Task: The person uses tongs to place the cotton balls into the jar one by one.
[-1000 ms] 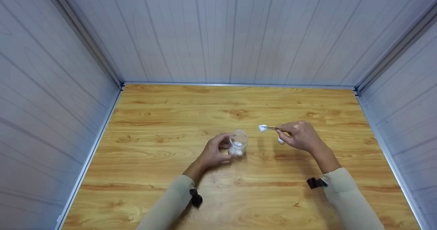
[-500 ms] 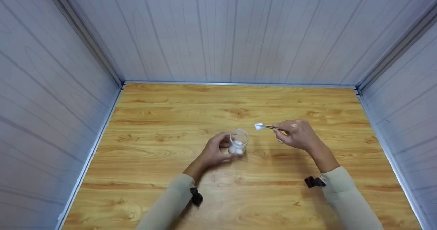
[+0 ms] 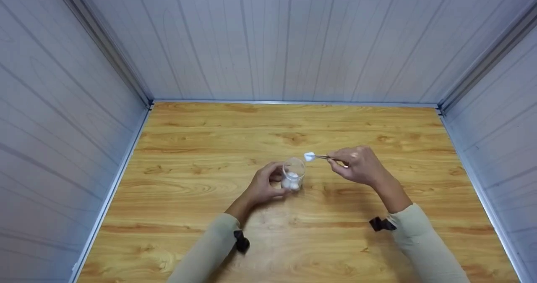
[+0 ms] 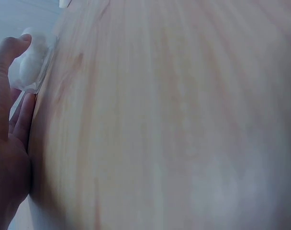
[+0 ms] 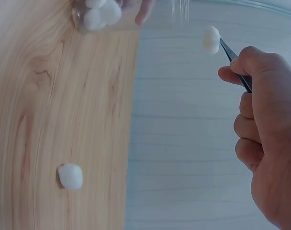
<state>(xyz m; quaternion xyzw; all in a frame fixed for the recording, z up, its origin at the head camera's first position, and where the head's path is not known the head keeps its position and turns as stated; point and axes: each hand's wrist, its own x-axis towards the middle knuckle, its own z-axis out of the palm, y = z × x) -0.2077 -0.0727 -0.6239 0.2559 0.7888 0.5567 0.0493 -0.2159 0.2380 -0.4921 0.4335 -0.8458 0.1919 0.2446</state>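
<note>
My left hand is wrapped around a clear glass jar standing on the table. Several cotton balls lie in the bottom of the jar. Between thumb and fingers, my right hand pinches slim metal tweezers. A white cotton ball is held in their tips, just right of the jar's rim in the head view. In the right wrist view it hangs in the air beyond the jar's mouth. Another cotton ball lies loose on the tabletop; in the head view it is hidden behind my right hand.
The wood-patterned table is bounded by a white panelled back wall, a left wall and a right wall. Black wrist cameras sit at both sleeves.
My right hand has moved left, bringing the tweezers and cotton ball closer to the jar's rim. The loose cotton ball has gone out of sight behind that hand. My left hand stays in place.
</note>
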